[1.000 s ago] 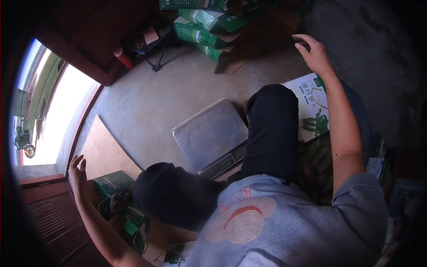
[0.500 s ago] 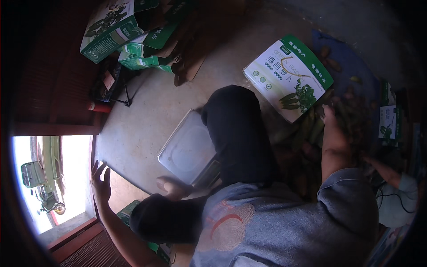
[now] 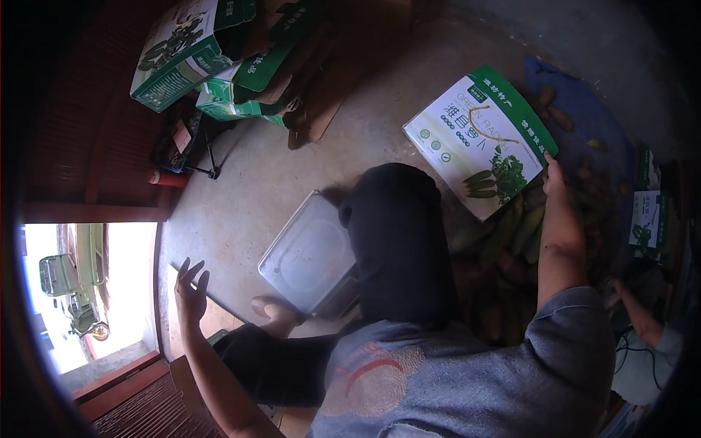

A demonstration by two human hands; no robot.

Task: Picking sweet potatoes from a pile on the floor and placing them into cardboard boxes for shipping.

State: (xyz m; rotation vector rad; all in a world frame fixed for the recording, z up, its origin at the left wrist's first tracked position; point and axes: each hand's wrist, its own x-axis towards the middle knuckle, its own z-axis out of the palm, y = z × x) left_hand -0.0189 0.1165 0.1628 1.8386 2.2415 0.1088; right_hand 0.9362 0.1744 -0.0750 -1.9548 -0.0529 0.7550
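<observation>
A white and green carton [image 3: 445, 139] with radish pictures and a yellow cord handle lies on the floor ahead, to the right. My right hand [image 3: 554, 177] is at its right edge, fingers closed around the border near the green strip; some of them are hidden. Just under that hand and beyond it lies a pile of long green radishes [image 3: 526, 230]. My left hand [image 3: 191, 290] is raised at the left near the doorway, empty, with its fingers apart.
A clear-lidded plastic box [image 3: 310, 244] stands by my knee. Opened green and white cartons [image 3: 175, 55] are stacked at the far left. A blue sheet [image 3: 584, 95] lies under the pile. Another person's arm [image 3: 637, 312] shows at the right. Outside the doorway stands a green vehicle [image 3: 77, 285].
My right hand has moved up from the radishes to the carton's right edge. My left hand has shifted slightly to the right. The whole view has tilted a little.
</observation>
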